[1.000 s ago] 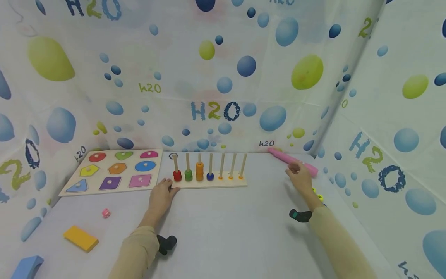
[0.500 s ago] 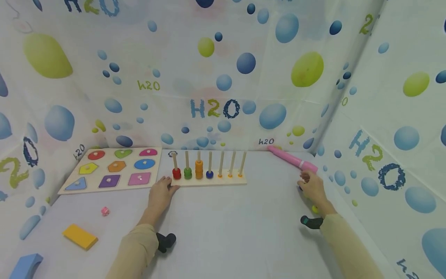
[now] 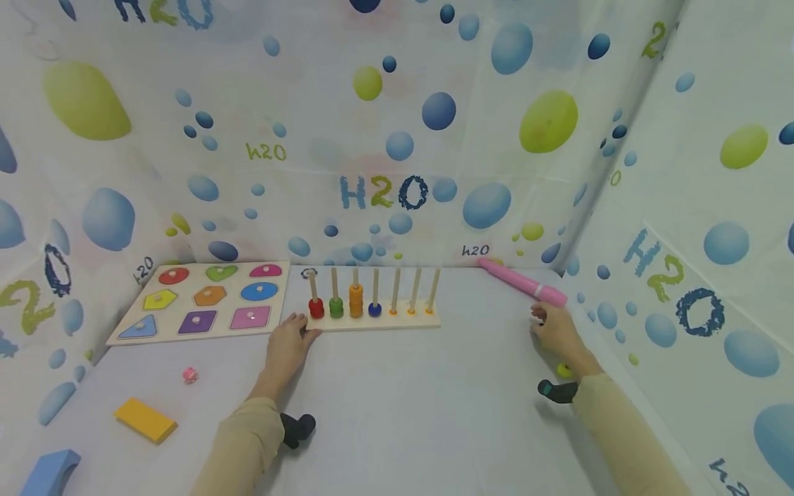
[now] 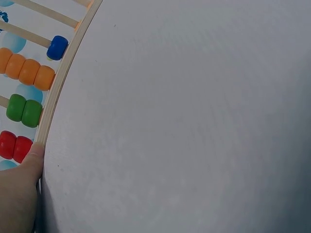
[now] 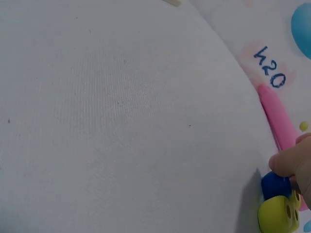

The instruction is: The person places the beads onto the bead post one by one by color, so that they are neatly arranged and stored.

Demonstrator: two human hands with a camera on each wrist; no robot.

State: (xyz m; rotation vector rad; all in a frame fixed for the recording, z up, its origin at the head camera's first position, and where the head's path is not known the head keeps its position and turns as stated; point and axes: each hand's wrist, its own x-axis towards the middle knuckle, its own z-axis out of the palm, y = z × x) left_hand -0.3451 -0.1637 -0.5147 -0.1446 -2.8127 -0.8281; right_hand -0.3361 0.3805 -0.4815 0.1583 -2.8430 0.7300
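Nearest me, at seven o'clock, I count one blue block [image 3: 46, 470] and one yellow flat block [image 3: 145, 419], with one small pink piece [image 3: 189, 375] just beyond them on the white table [image 3: 403, 406].

My left hand [image 3: 288, 344] lies flat at eleven o'clock, fingers straight and relaxed, clamped on nothing; the wrist view shows a fingertip [image 4: 34, 154] touching the near corner of the wooden peg rack [image 3: 372, 322]. I count seven upright pegs. On them I see two red beads [image 4: 13, 146], two green beads [image 4: 24, 109], four orange beads [image 4: 26, 71] and one blue bead [image 4: 58, 47]; the other three pegs carry only small rings at their feet.

My right hand [image 3: 558, 334] is at two o'clock near the right wall. In the wrist view its fingers [image 5: 291, 162] curl onto one loose blue bead [image 5: 276, 186], which touches one yellow bead [image 5: 278, 215] just nearer me; I cannot tell whether the blue one is truly pinched. One pink stick [image 3: 523, 283] lies just beyond, at one o'clock.

Farthest, at ten o'clock, one shape puzzle board [image 3: 201, 301] holds nine coloured shapes.
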